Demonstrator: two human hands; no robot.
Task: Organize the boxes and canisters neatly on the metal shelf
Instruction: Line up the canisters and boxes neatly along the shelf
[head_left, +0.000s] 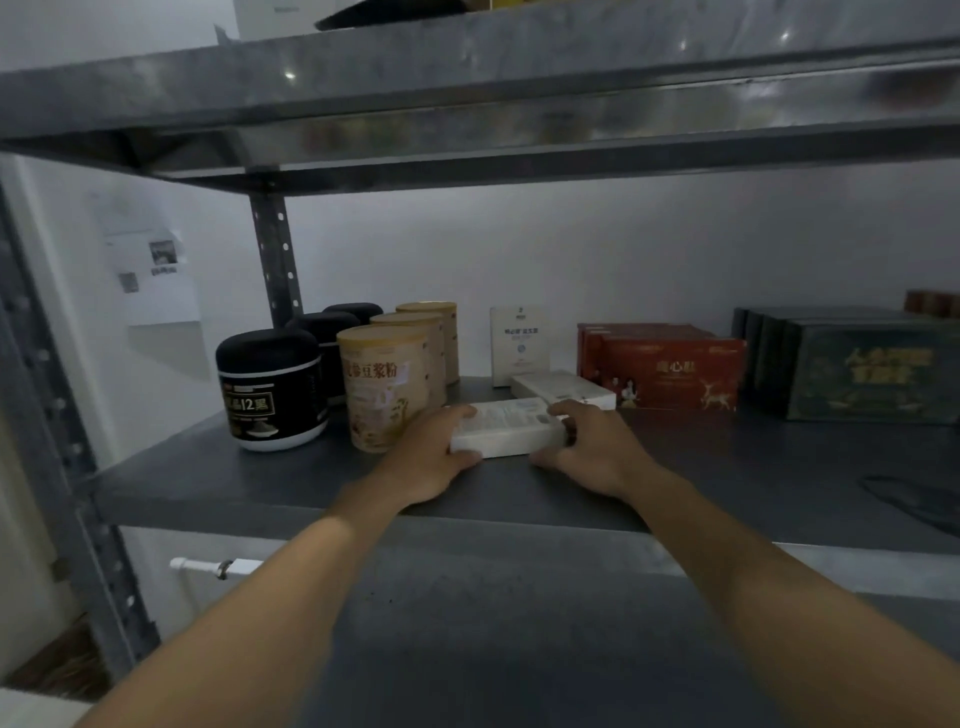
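A flat white box lies on the grey metal shelf near its middle. My left hand grips the box's left end and my right hand grips its right end. Just behind lies a second flat white box, and a third white box stands upright against the wall. To the left stand three black jars and three cream canisters in rows running back. Red boxes and dark green boxes stand on the right.
An upper metal shelf hangs low overhead. A perforated upright post stands at the back left. A dark flat object lies near the shelf's right front edge. A lower shelf sits under my forearms.
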